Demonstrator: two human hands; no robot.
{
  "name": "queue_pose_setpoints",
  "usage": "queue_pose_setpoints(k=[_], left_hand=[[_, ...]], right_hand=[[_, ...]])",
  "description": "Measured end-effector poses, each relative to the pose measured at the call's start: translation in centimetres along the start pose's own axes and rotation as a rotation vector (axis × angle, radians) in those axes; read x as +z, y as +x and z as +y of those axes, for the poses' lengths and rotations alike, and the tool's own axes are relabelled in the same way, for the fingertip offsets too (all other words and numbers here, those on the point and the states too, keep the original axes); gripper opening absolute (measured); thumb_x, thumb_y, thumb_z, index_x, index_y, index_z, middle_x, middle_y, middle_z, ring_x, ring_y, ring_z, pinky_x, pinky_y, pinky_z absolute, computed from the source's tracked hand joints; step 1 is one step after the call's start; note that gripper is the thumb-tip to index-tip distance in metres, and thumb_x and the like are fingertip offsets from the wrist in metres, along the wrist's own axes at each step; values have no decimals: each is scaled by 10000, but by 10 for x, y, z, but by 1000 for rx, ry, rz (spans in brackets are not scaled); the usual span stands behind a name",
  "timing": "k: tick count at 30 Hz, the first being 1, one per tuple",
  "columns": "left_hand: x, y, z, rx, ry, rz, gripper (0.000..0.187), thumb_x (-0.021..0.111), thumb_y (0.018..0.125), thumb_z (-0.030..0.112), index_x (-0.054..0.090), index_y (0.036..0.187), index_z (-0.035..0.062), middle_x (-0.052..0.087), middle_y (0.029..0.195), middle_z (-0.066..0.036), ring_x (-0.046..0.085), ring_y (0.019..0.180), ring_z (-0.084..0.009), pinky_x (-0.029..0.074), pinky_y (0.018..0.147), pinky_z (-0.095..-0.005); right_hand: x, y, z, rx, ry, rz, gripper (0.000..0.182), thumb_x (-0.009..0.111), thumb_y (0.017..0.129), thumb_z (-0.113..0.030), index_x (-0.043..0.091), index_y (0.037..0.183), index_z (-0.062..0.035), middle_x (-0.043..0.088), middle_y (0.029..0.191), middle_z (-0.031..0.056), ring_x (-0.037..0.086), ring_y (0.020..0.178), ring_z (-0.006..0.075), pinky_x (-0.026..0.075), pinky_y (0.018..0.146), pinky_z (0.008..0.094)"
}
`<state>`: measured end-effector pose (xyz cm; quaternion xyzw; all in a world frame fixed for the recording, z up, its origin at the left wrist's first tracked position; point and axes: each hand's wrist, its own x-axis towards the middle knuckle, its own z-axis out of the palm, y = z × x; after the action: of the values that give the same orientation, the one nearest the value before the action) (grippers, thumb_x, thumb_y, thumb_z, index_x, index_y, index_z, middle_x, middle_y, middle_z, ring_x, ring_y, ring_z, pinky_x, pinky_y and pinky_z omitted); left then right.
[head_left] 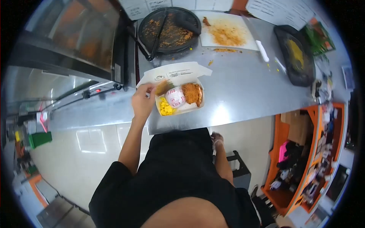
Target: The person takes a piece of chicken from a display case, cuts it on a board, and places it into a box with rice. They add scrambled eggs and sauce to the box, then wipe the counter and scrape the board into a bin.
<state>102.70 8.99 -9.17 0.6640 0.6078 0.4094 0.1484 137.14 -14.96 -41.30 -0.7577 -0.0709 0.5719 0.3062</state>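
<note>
My left hand (143, 100) reaches in at the left side of an open white takeaway box (186, 110) on the steel counter. Its fingertips pinch a small orange-brown packet (162, 87) over the box's back left corner. Inside the box, yellow corn (166, 106) lies at the front left, a round bundle in printed white wrap (175, 97) sits in the middle, and a piece of fried chicken (192, 94) fills the right end. The raised lid (176, 74) leans back. My right hand (217, 139), in a clear glove, hangs low beside my body, its fingers dark and blurred.
Behind the box stand a round black crumb-strewn tray (167, 32) with tongs and a crumb-covered white board (228, 32). A white-handled knife (262, 51) lies at its edge. Further right is a black tray (294, 57). A glass warmer (81, 38) borders the left.
</note>
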Motion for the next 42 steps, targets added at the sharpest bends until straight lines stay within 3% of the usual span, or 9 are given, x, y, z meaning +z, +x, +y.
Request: queue_pose_setpoints(k=[4,6,13,16,19,26,28,35,42], left_hand=[[12,-9,3,-81,176,-21,157,672,786,58,652,942,70,662,902,-98,646,768,-273,514,644,-340],[18,-12,13,-50,285,44,176,676,782,69,653,956,76,660,939,-89,639,825,-273,515,685,-349],[37,-17,19,39,520,41,239,697,753,119,662,987,87,648,983,-61,611,907,-275,501,763,-377],[39,-19,13,27,540,3,250,710,744,146,663,981,82,640,967,-67,604,908,-283,494,753,-385],[25,-15,26,40,465,38,253,719,741,150,661,975,73,630,984,-85,591,940,-294,491,762,-385],[-22,-3,27,-96,205,285,433,707,773,71,570,1184,56,586,1152,-137,564,1053,-291,467,861,-346],[-22,7,15,-70,113,244,530,709,774,74,517,1268,67,562,1209,-150,559,1070,-292,467,865,-361],[-33,41,28,-11,-126,-234,478,636,772,-10,559,1237,77,612,1049,-136,583,985,-301,475,836,-364],[-29,-31,32,232,113,-527,452,654,715,35,620,1162,91,568,1147,-127,523,1099,-304,425,914,-404]], right_hand=[[-56,65,55,-37,-471,-74,259,614,879,-256,604,1021,-40,642,847,80,615,708,215,500,626,349],[-70,47,25,140,89,-8,241,593,890,-266,606,1014,-60,630,853,80,609,730,210,492,616,359],[-117,91,-30,211,-31,-44,238,601,887,-254,564,1055,-90,612,843,63,574,692,195,431,584,347],[-104,60,-79,69,140,-10,192,590,864,-186,601,917,-1,610,816,91,587,696,178,488,614,319],[-90,12,-127,-602,-165,318,234,593,883,-178,638,867,51,639,846,128,557,712,192,457,654,336],[-38,-126,-222,-803,-203,813,305,578,898,-132,509,1131,53,545,985,116,516,866,196,447,757,321],[-9,-148,-258,-1162,-129,674,341,624,878,-156,506,1125,48,482,997,135,507,934,256,451,813,377],[97,-207,-403,-1659,-526,29,480,643,796,-100,535,1263,-102,528,1276,136,490,1160,350,335,1032,474],[91,-193,-350,-1689,-1141,-215,493,624,698,-51,606,1176,-170,544,1262,78,496,1180,305,376,974,442]])
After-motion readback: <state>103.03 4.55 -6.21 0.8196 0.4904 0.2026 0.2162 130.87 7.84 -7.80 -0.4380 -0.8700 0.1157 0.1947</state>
